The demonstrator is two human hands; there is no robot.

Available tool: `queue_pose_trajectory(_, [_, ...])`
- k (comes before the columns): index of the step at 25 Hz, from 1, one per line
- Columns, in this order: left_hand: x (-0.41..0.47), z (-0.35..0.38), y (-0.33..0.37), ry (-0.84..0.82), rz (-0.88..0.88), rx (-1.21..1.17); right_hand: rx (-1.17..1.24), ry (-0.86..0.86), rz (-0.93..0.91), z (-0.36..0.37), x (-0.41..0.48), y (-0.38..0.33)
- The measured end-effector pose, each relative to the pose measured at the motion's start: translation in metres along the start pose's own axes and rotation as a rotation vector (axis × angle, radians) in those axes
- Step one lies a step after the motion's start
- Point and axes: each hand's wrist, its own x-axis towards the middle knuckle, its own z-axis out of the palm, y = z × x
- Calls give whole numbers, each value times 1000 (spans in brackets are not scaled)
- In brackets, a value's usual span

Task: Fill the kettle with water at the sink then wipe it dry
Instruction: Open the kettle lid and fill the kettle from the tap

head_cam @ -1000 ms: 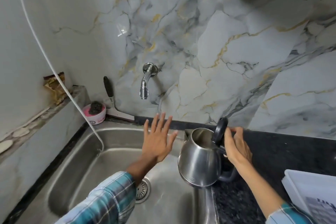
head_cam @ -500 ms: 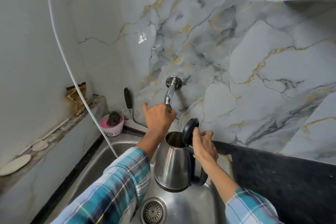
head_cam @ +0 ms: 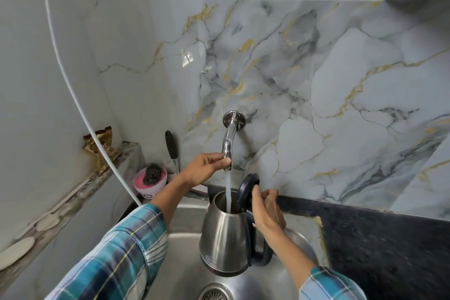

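Note:
A steel kettle (head_cam: 222, 238) with a black handle hangs over the sink (head_cam: 180, 273), its black lid (head_cam: 247, 190) tipped up and open. My right hand (head_cam: 267, 212) grips the kettle's handle near the top. A chrome tap (head_cam: 229, 139) sticks out of the marble wall, and my left hand (head_cam: 204, 168) pinches its spout end. A stream of water (head_cam: 228, 192) falls from the tap straight into the kettle's mouth.
A pink tub with a dark scrubber (head_cam: 151, 180) and a black-handled scraper (head_cam: 171, 151) stand at the sink's back left. A white cord (head_cam: 73, 95) hangs down the left wall past a stone ledge (head_cam: 73, 197). A black granite counter (head_cam: 379, 246) lies to the right. The drain (head_cam: 214, 293) sits below the kettle.
The kettle has moved left from the sink's edge to under the tap. My left hand reached the spout and closed on it, and water now runs into the kettle.

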Motion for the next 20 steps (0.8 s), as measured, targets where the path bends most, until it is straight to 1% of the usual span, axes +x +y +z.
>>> queue_pose_trajectory(3, [-4,1,-5,73,97,600,2,14,-8,-4,-2,-2])
queue_pose_trajectory(4, [-4,1,-3,106,163,741,0,16,-16,-7,-4,-3])
queue_pose_trajectory(5, [-3,1,-1,126,238,825,-5,17,-30,-9,-6,-4])
queue_pose_trajectory(7, [1,-4,4,127,321,948,-10,19,-67,-15,-8,-8])
queue_pose_trajectory(10, [7,-12,6,80,344,1040,-6,35,-101,-23,-6,-12])
queue_pose_trajectory(12, [7,-12,4,58,334,1035,-10,33,-118,-25,-5,-14])
queue_pose_trajectory(20, [6,-9,6,55,308,1025,-11,-2,-148,-23,-4,-16])
